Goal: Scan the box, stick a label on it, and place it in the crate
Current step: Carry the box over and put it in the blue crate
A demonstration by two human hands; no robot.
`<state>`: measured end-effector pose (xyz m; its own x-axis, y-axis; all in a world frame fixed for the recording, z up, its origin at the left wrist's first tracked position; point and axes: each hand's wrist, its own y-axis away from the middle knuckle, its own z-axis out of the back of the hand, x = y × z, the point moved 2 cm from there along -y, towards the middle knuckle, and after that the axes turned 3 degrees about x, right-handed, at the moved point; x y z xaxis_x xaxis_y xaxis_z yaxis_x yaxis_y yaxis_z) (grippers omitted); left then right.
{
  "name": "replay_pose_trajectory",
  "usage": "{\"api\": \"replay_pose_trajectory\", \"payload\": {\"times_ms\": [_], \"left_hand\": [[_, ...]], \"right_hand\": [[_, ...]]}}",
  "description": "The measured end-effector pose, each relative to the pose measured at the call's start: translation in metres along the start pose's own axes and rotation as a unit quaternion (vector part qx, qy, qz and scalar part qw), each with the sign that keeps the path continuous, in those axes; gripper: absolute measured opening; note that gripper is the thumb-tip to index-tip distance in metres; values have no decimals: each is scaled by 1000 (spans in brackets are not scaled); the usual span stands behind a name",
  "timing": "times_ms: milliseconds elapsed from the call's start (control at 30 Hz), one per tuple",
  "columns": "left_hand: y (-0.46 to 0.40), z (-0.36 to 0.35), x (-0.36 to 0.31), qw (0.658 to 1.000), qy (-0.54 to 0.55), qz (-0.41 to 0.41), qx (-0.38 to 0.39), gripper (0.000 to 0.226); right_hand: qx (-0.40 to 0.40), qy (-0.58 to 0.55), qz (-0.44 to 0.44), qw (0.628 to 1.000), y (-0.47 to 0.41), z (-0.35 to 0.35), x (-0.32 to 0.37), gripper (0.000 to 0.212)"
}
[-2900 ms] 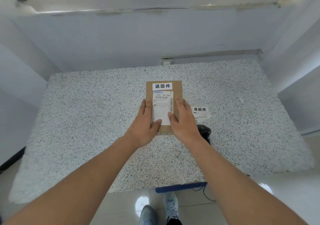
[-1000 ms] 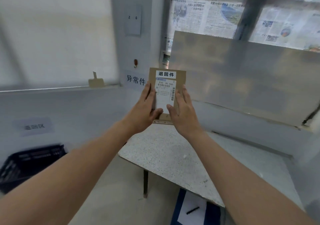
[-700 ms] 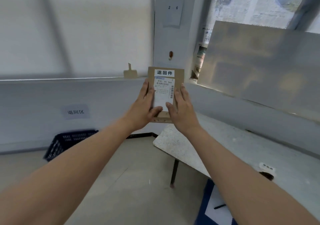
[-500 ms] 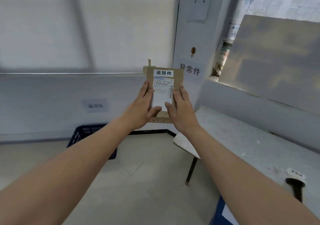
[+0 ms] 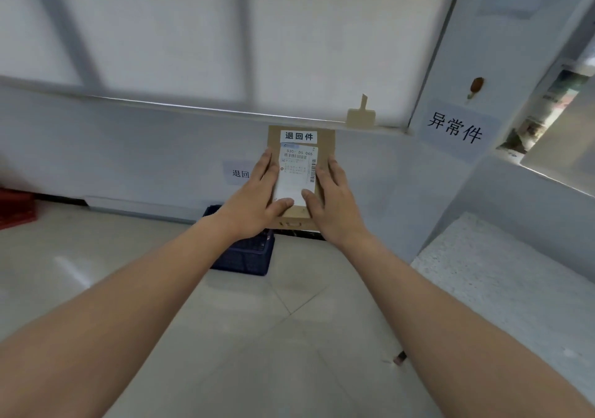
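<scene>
Now gripping the box point(image 5: 301, 176) between left hand point(image 5: 254, 198) and right hand point(image 5: 335, 205), above the crate point(image 5: 248, 256); risking a miss beside the crate if letting go too early.

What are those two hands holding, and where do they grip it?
A flat cardboard box, held up between both hands: the left hand on its left edge, the right hand on its right edge, thumbs pressed on the lower front.

flat brown cardboard box point(image 5: 325, 147) held in the air, top face up. white label point(image 5: 298, 136) at its 12 o'clock edge. dark blue crate point(image 5: 248, 256) on floor, 7 o'clock of box.
</scene>
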<state>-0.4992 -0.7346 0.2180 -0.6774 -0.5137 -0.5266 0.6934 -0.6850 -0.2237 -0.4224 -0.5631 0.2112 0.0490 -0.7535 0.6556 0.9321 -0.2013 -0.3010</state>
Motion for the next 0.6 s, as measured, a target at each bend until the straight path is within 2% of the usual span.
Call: {"api": "replay_pose_trajectory", "payload": {"times_ms": [333, 600], "left_hand": [[-43, 4, 131, 993, -16, 112, 19, 90], [-73, 20, 242, 987, -7, 156, 29, 90]], "right_hand": [[109, -50, 11, 993, -110, -114, -24, 65], [175, -41, 22, 983, -190, -197, -26, 68]]}}
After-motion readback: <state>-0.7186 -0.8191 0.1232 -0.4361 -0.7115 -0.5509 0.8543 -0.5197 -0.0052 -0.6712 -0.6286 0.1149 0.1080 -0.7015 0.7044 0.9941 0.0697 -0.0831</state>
